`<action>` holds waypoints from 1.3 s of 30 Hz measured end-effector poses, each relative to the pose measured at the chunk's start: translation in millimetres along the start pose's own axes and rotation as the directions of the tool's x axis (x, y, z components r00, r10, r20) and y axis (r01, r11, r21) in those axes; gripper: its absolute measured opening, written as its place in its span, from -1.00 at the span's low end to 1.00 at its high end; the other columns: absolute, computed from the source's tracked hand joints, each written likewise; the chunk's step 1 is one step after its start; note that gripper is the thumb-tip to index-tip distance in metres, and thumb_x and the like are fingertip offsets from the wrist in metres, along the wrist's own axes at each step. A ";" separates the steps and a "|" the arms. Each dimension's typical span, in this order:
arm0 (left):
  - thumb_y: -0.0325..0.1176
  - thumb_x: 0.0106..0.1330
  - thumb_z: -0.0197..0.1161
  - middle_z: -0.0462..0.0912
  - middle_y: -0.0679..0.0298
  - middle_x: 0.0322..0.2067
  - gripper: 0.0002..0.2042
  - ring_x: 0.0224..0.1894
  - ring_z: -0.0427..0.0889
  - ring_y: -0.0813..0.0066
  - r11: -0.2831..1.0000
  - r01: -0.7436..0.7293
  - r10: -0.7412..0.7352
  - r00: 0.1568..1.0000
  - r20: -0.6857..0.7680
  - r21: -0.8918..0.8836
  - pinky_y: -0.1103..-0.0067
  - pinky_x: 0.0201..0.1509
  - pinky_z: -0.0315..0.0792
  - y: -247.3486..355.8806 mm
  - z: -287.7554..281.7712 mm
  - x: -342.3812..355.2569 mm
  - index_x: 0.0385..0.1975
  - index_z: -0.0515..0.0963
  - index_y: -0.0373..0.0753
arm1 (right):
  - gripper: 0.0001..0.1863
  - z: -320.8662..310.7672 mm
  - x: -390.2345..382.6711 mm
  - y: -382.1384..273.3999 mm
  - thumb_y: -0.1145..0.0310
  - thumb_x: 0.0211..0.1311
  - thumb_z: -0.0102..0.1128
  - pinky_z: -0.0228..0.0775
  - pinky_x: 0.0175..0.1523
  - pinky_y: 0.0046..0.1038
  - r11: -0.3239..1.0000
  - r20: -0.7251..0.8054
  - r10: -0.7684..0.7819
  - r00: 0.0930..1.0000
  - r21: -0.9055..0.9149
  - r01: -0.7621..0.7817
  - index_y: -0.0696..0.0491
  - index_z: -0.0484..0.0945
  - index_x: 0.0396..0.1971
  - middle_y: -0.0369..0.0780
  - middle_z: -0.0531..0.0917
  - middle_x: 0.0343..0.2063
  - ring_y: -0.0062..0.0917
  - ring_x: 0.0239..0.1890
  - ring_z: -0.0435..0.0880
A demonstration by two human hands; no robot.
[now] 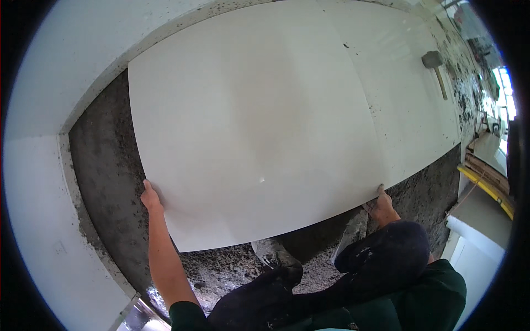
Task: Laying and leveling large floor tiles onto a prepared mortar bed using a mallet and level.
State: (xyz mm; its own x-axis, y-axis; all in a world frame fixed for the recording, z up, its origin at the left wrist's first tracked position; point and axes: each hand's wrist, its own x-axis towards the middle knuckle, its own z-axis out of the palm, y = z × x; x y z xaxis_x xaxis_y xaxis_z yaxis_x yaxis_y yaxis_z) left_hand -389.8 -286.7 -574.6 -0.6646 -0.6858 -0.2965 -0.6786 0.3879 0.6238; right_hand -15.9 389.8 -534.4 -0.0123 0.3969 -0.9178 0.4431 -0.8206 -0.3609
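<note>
Two bare hands are gripping one large white slab [243,116] by its edges, and the slab is lying broad face up in front of the person, covering much of a dark grey, crumbly bed [102,146]. The left hand [151,198] is clasping the left edge toward its near end, its thumb pointing away from the body (the other fingers are mostly hiding from view). The right hand [385,208] is holding the near edge close to the right corner, its thumb pressing on the upper face and its remaining fingers staying largely out of sight.

On the right, a second white slab [414,110] is lying alongside, a thin seam running between the two. A mallet [433,59] with a dark grey head and a wooden handle is resting on that second slab, near its far right side. Dark specks are dotting its surface along the seam.

The person is crouching, knees bending in dark trousers [386,254], with dusty shoes [273,254] standing just by the near edge. At left, a white wall [66,83] is curving around the bed, and at right a yellow bar [487,190] is lying beside wooden pieces.
</note>
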 end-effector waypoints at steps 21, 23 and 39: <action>0.13 0.36 0.15 0.69 -0.08 -0.22 -0.33 -0.19 0.66 0.08 0.999 -0.035 0.036 0.997 -0.062 0.029 0.31 -0.07 0.47 3.4 7.1 -1.8 -0.22 0.59 -0.62 | -0.45 -2.7 1.2 -4.1 -0.16 0.45 -0.14 0.30 0.21 -0.07 1.000 -0.035 0.019 0.999 0.006 -0.019 -0.04 0.35 0.17 -0.18 0.49 0.09 -0.27 0.10 0.47; 0.15 0.35 0.15 0.70 -0.08 -0.23 -0.31 -0.19 0.66 0.07 0.999 -0.020 0.022 0.998 -0.052 0.044 0.30 -0.06 0.47 0.5 8.6 -0.1 -0.22 0.59 -0.63 | -0.45 -2.6 -1.2 -4.8 -0.16 0.45 -0.13 0.30 0.21 -0.06 0.999 -0.025 0.033 0.999 0.007 -0.032 -0.04 0.35 0.17 -0.18 0.48 0.09 -0.26 0.10 0.48; 0.01 0.37 0.13 0.61 -0.17 -0.06 -0.44 0.01 0.60 -0.07 0.828 -0.313 0.275 0.950 0.149 0.465 0.23 0.03 0.45 -92.4 -72.8 -115.3 0.02 0.50 -0.47 | -0.37 -9.3 -20.1 -7.4 -0.13 0.46 -0.14 0.52 -0.09 -0.09 0.998 0.017 -0.057 0.998 0.003 0.057 0.13 0.32 0.18 -0.13 0.50 0.07 -0.22 -0.09 0.63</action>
State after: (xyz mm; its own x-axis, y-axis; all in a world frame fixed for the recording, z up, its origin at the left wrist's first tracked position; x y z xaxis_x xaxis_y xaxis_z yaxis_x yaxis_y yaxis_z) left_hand -227.7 -288.3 -545.4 -0.8648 -0.4524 -0.2178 -0.4991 0.8223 0.2733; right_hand -10.6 391.7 -511.8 -0.0524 0.4361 -0.8984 0.4390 -0.7980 -0.4130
